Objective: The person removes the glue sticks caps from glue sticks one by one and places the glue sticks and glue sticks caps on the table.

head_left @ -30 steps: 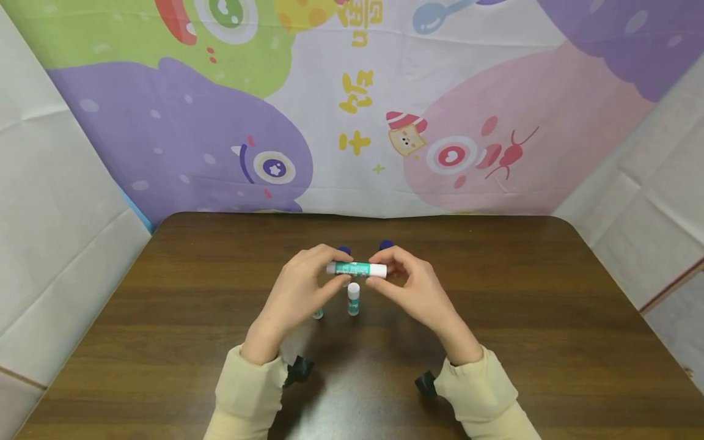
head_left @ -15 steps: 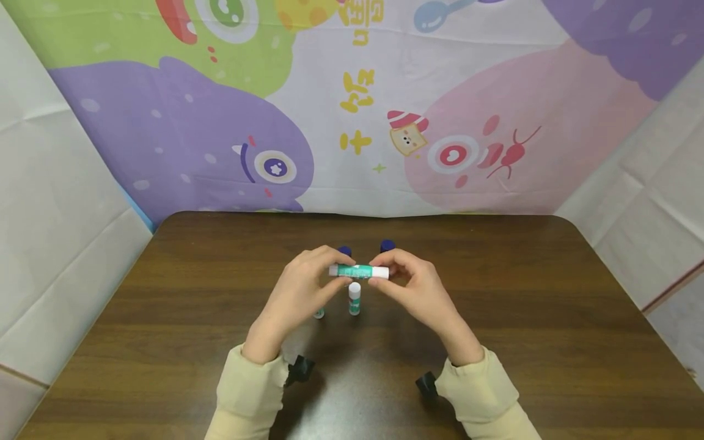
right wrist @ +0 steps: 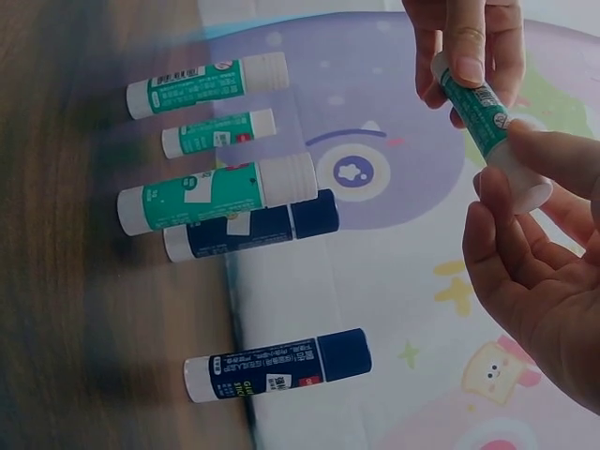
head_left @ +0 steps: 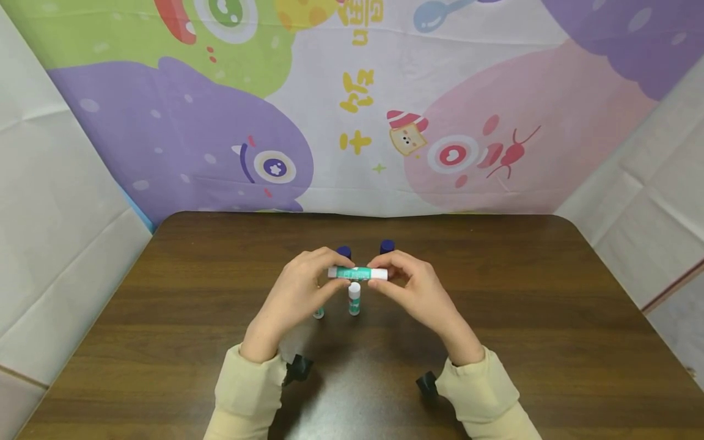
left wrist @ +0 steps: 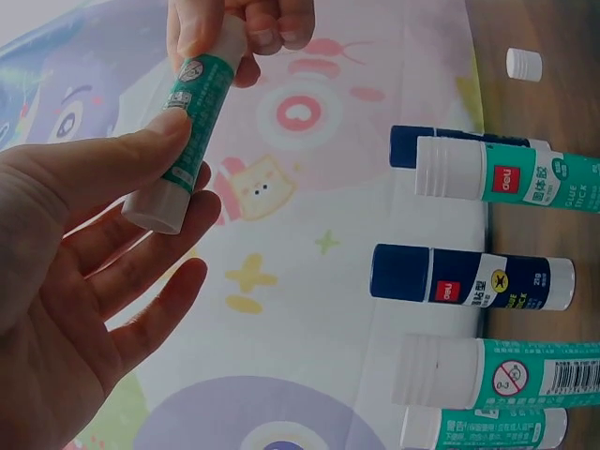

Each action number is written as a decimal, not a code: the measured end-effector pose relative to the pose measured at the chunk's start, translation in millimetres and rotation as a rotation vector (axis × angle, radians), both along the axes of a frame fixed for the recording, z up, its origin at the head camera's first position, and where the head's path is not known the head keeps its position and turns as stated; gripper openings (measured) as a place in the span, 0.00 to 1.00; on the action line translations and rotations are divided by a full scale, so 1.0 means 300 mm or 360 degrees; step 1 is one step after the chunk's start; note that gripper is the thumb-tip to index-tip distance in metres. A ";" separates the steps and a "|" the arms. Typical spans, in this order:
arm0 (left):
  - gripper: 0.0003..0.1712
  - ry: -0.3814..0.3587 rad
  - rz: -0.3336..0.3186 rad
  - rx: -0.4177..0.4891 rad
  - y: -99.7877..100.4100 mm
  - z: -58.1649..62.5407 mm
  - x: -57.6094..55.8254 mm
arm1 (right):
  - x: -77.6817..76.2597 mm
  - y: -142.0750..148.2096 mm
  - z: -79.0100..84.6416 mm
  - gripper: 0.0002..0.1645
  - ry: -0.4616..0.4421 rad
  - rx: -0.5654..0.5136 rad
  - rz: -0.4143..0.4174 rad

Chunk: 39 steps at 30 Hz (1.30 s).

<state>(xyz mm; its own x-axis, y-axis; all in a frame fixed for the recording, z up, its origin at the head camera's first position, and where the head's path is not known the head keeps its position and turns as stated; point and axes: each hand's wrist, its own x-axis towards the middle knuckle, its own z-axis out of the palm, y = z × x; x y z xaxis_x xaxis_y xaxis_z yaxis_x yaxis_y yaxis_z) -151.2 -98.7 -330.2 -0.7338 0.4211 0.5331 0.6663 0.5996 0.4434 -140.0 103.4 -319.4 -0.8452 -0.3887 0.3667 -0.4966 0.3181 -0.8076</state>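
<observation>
Both hands hold one green and white glue stick (head_left: 360, 273) level above the table. My left hand (head_left: 294, 287) pinches its left part between thumb and fingers. At its white cap, on the right, my right hand (head_left: 415, 290) grips with thumb and fingers. The left wrist view shows the left thumb pressed on the green label (left wrist: 202, 117). In the right wrist view the right thumb and fingers lie round the white cap (right wrist: 527, 187). A standing green glue stick (head_left: 354, 299) is just below the held one; another green glue stick (head_left: 318, 313) is mostly hidden by the left hand.
Two blue-capped glue sticks, a left one (head_left: 343, 252) and a right one (head_left: 387, 246), stand farther back on the brown table (head_left: 165, 318). A larger green glue stick (right wrist: 216, 199) stands near the left blue one. A small white cap (left wrist: 524, 64) lies apart.
The held glue stick has come down very slightly, and its label appears turned a little. Both hands keep their hold; the standing glue sticks stay in place.
</observation>
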 end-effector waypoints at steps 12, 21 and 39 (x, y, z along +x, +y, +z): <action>0.14 0.0036 -0.0003 0.0036 0.001 0.002 0.000 | 0.004 -0.005 0.005 0.11 0.0106 -0.0019 -0.0068; 0.14 0.0035 -0.0020 0.0058 -0.001 0.000 -0.001 | 0.000 -0.003 -0.004 0.11 0.0128 -0.0022 -0.0074; 0.14 0.0046 -0.0053 0.0071 -0.007 0.004 -0.002 | -0.049 0.019 -0.069 0.12 0.0162 -0.0060 -0.0056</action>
<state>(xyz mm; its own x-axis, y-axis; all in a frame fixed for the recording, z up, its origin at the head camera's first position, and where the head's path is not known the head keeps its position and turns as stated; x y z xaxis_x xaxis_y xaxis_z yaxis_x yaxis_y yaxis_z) -151.8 -100.9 -328.9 -0.7038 0.4205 0.5726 0.6985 0.5570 0.4494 -154.7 109.0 -340.1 -0.8159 -0.3437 0.4650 -0.5656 0.3069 -0.7655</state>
